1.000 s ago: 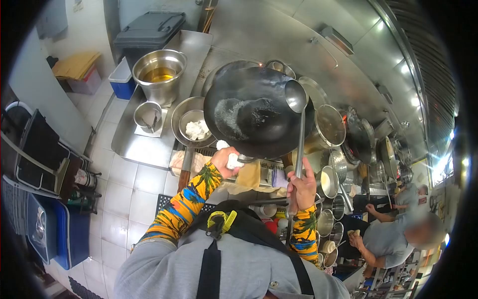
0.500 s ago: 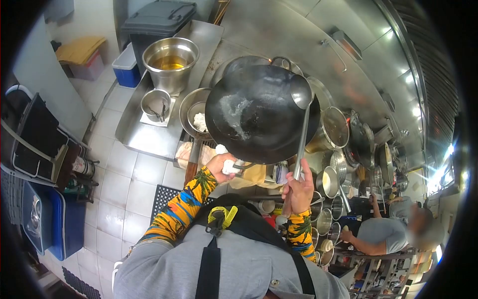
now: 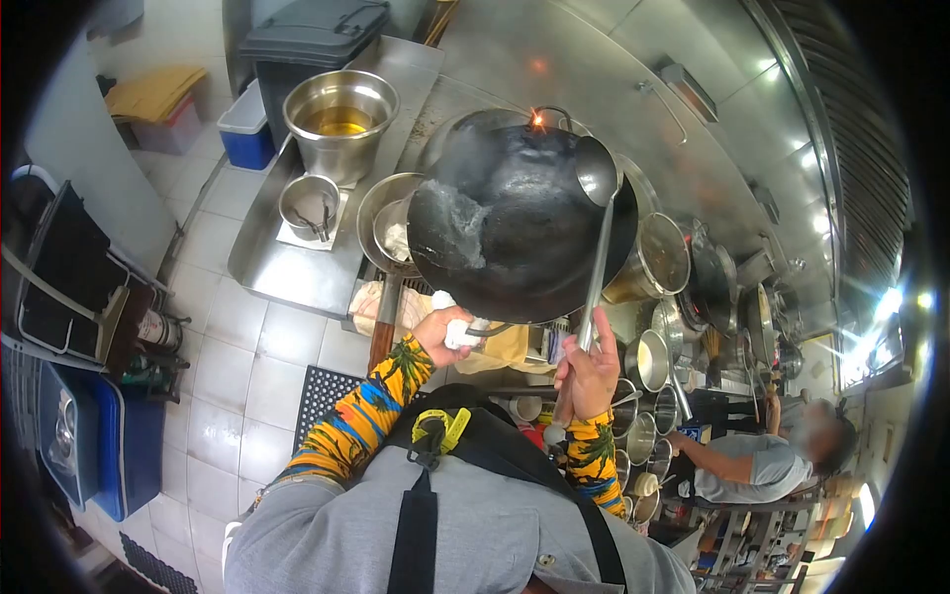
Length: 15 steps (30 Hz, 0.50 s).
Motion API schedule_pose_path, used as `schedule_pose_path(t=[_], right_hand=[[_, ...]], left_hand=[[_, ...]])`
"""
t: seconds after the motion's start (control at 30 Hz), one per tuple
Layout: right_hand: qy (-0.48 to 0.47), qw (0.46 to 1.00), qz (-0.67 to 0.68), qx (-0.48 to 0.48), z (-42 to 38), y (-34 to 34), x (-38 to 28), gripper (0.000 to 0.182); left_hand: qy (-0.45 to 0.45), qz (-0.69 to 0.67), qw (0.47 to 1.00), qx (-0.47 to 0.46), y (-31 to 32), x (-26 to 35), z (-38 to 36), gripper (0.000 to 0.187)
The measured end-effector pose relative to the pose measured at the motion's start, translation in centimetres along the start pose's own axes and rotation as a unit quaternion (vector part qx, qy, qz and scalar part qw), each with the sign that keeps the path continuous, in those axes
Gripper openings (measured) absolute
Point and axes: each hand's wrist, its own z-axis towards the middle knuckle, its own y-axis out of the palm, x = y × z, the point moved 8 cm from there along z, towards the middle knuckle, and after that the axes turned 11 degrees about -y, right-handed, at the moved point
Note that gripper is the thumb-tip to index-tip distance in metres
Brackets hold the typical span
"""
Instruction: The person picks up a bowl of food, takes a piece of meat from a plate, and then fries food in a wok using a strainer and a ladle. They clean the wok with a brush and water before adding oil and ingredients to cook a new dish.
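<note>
My left hand (image 3: 437, 335) is closed on a white cloth (image 3: 459, 327) wrapped at the near handle of a big black wok (image 3: 524, 228). Whitish streaks and faint steam show on the left half of the wok's inside. The long handle of a metal ladle (image 3: 598, 175) lies in my right hand (image 3: 591, 371), index finger stretched along it. The ladle's bowl rests at the wok's right rim. A small orange flame (image 3: 537, 120) shows at the far rim.
Left of the wok are a strainer pan (image 3: 381, 223), a pot of yellow liquid (image 3: 341, 124) and a small pot (image 3: 310, 203). Several pots and pans line the right side. Another person (image 3: 752, 465) stands at the lower right.
A flame has appeared at the wok's far rim. The whitish streaks inside the wok have changed shape. The other person has moved. My hands keep their holds.
</note>
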Motion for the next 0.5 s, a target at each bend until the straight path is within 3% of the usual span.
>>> schedule_pose_path(t=[0.5], right_hand=[[-0.011, 1.000, 0.001, -0.017, 0.44, 0.92, -0.43, 0.067]], left_hand=[[-0.018, -0.007, 0.999, -0.046, 0.64, -0.62, 0.19, 0.022]])
